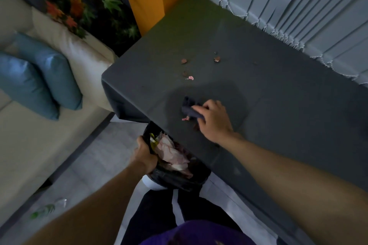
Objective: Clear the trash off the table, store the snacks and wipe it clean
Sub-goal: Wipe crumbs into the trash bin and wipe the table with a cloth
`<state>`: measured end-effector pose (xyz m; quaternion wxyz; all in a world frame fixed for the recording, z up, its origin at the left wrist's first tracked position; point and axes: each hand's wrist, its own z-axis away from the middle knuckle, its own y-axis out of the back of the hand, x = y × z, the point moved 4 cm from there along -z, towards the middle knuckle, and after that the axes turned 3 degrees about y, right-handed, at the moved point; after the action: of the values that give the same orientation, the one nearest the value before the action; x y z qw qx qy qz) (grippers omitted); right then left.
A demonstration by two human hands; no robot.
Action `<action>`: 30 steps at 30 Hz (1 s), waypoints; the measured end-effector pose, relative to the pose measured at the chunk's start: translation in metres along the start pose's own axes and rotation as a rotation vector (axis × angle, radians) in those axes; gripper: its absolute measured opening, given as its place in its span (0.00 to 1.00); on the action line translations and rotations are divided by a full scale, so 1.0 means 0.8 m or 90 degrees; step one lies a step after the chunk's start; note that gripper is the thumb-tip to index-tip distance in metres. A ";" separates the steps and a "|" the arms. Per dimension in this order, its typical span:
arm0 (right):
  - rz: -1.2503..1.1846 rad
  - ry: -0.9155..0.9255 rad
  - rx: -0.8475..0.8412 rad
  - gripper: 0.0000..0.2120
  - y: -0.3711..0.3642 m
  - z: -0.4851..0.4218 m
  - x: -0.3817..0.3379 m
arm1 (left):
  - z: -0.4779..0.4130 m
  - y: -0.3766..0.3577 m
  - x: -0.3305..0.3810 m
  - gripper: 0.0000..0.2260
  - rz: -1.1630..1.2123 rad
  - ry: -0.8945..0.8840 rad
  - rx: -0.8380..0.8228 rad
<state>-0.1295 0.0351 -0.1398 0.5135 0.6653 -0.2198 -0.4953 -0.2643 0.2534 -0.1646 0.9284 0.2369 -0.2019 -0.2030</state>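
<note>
Since the sweep must end in the bin, what matters is that the bin sits down and to the left of the cloth, below the near edge of the table.

At far left a sofa (23, 145) carries two blue cushions (39, 81), and one bottle (47, 208) lies on the floor. The left hand (144, 157) has its fingers curled round the rim of the one bin (175, 181), lined in black and holding crumpled wrappers, and holds it tight under the edge of the table (258, 105).

Right of that, the single dark cloth (189, 108) lies on the table, its long axis running from far-left to near-right. The right hand (214, 121) presses on its near end, fingers bent over the fabric and gripping it.

The scraps (184, 61) number about seven. Five sit in a loose group well beyond the cloth. One pink and one dark lie just at the cloth's near side. Fainter specks may be more.

The right hand is the nearer to all of them, and the left is taken up with the bin. I judge the far group needs a reach outward, then a pull back toward the near-left.
</note>
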 end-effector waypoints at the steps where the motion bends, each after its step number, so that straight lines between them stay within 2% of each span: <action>1: -0.008 0.055 -0.017 0.19 -0.008 0.005 -0.010 | 0.001 0.000 -0.001 0.33 0.001 0.000 0.002; 3: 0.002 0.068 0.007 0.19 -0.014 0.009 -0.021 | 0.003 0.000 -0.004 0.33 0.008 0.001 0.002; 5: 0.014 -0.044 0.061 0.20 -0.008 0.007 -0.020 | 0.005 0.002 -0.006 0.33 0.027 0.008 -0.001; 7: 0.027 -0.080 0.038 0.20 -0.012 0.006 -0.026 | 0.005 0.005 -0.009 0.34 0.039 0.013 -0.003; 13: -0.013 0.089 -0.038 0.21 -0.044 0.037 -0.070 | 0.009 0.008 -0.013 0.34 0.054 -0.002 0.014; 16: -0.052 0.222 -0.068 0.18 -0.049 0.053 -0.090 | 0.011 0.008 -0.015 0.34 0.075 -0.007 0.006; 18: -0.051 0.265 -0.034 0.18 -0.041 0.050 -0.088 | 0.010 0.010 -0.016 0.34 0.079 -0.006 0.004; 19: -0.046 0.235 0.007 0.18 -0.032 0.043 -0.083 | 0.011 0.010 -0.016 0.35 0.079 -0.004 0.001; 21: -0.022 0.083 0.082 0.18 -0.016 0.027 -0.062 | 0.011 0.011 -0.016 0.35 0.076 -0.004 0.002; 23: 0.017 -0.037 0.058 0.19 -0.013 0.020 -0.047 | 0.011 0.012 -0.015 0.35 0.074 -0.004 0.005; 24: 0.018 -0.038 0.028 0.19 -0.016 0.022 -0.048 | 0.011 0.013 -0.015 0.35 0.072 -0.006 0.008; 28: -0.023 0.153 -0.070 0.19 -0.039 0.046 -0.072 | 0.012 0.015 -0.015 0.34 0.074 -0.009 0.019; 30: -0.045 0.211 -0.074 0.17 -0.038 0.047 -0.075 | 0.011 0.018 -0.013 0.34 0.067 -0.008 0.023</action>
<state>-0.1944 0.0771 -0.1408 0.5625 0.7145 -0.0793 -0.4084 -0.2734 0.2668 -0.1529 0.9320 0.2418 -0.2232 -0.1519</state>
